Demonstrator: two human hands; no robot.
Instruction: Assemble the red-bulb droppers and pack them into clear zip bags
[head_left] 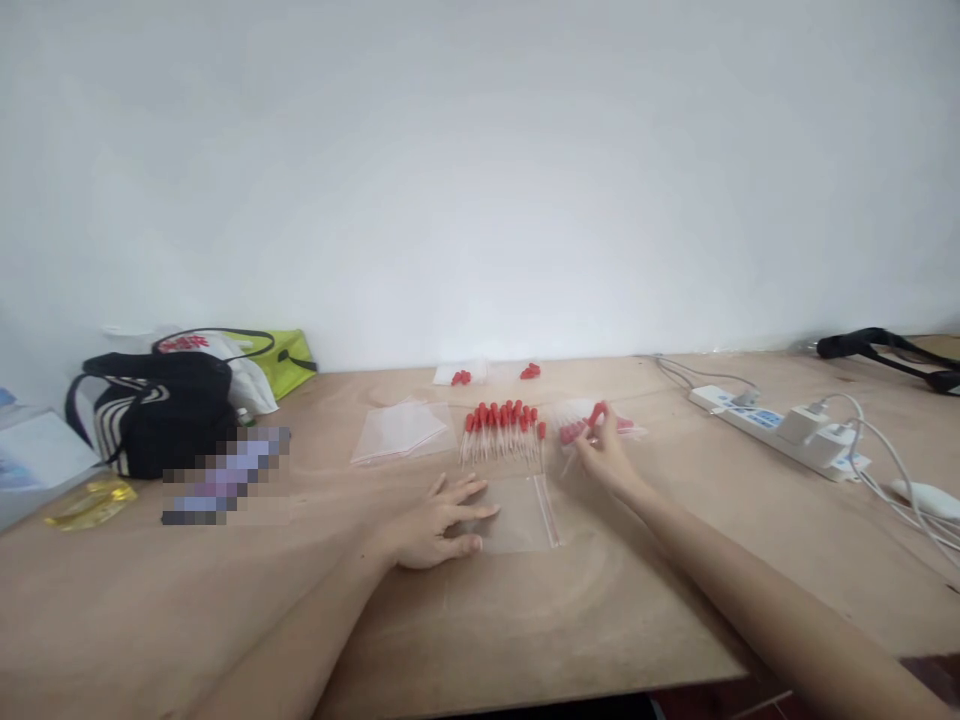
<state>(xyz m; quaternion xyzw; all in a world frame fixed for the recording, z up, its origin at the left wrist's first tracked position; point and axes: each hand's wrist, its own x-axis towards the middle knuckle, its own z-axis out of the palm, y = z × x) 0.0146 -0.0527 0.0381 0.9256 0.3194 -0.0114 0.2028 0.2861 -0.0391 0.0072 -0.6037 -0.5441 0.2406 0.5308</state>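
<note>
My left hand (442, 522) rests with fingers spread on the left part of a clear zip bag (517, 515), whose red-lined edge is on the right. My right hand (604, 450) has its fingers closed on a red-topped dropper (597, 413), beside a filled bag (571, 430) of similar red-topped pieces. Several red-topped droppers (499, 425) lie in a row beyond the clear bag, tips toward me. A stack of flat zip bags (401, 430) lies to their left.
Red caps (460, 378) and more caps (530, 371) lie near the wall. A black bag (172, 415), green bag (289, 365) and yellow packet (94, 503) are left. A power strip (772, 430) with cables and black headgear (870, 350) are right.
</note>
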